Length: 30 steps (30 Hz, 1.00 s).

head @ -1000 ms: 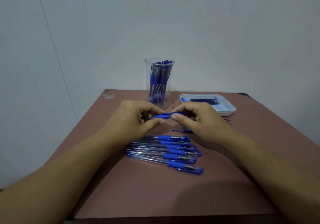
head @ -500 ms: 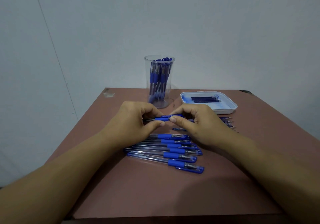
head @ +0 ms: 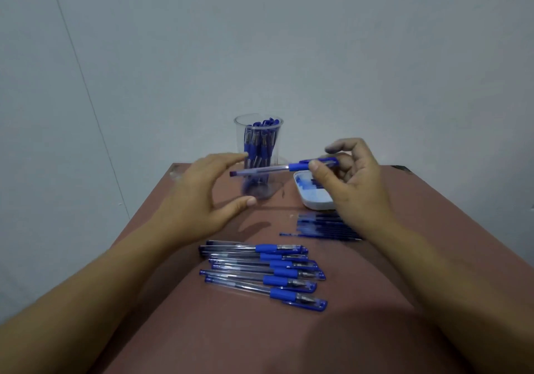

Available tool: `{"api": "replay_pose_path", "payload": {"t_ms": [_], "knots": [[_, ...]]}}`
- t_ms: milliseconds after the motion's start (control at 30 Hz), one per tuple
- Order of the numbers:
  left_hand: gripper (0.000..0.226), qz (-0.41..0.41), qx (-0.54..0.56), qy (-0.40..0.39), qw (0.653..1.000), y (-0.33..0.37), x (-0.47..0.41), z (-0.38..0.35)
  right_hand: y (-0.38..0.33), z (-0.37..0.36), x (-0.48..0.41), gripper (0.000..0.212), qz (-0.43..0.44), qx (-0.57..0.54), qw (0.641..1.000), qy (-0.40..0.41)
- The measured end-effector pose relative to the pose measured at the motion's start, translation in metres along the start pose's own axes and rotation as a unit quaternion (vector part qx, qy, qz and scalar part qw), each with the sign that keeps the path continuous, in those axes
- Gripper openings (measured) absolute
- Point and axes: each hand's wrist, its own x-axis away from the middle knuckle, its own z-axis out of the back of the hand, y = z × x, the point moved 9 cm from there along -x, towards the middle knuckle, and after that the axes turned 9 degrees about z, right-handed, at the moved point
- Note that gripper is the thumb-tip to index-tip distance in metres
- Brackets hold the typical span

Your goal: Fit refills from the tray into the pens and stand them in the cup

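Pens (head: 260,272) are lying in a row on the near tabletop (head: 231,330); refills (head: 323,227) are lying farther right; the left hand (head: 202,197) is hovering, fingers (head: 228,158) spread, empty; the right hand (head: 355,182) is pinching a pen (head: 277,168) before the cup (head: 258,130); the tray (head: 315,203) is sitting right of it.

One wide-angle view, worn on the person's head, faces forward and tilts down along the table (head: 260,342) toward the far wall (head: 318,55). It sits near enough that the left hand (head: 199,197) and right hand (head: 355,188) lie mid-picture, forearms running in from the lower corners.
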Motion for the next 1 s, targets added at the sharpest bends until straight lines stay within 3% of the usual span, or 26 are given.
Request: {"api": "replay_pose_path", "payload": {"t_ms": [200, 633, 833, 1000], "knots": [[0.089, -0.045, -0.141, 0.046, 0.988, -0.002, -0.045, 0.013, -0.025, 0.022, -0.057, 0.033, 0.045, 0.063, 0.995, 0.057], [0.065, -0.028, 0.089, 0.054, 0.994, -0.033, -0.083, -0.002, -0.006, 0.013, -0.123, 0.025, 0.079, 0.208, 0.975, 0.013], [0.061, -0.034, 0.136, 0.056, 0.989, -0.036, -0.088, -0.002, -0.012, 0.007, -0.136, 0.021, 0.112, 0.236, 0.965, -0.003], [0.065, -0.031, 0.126, 0.065, 0.989, -0.036, -0.086, -0.009, -0.003, -0.015, -0.139, 0.033, 0.108, 0.264, 0.956, -0.071]]}}
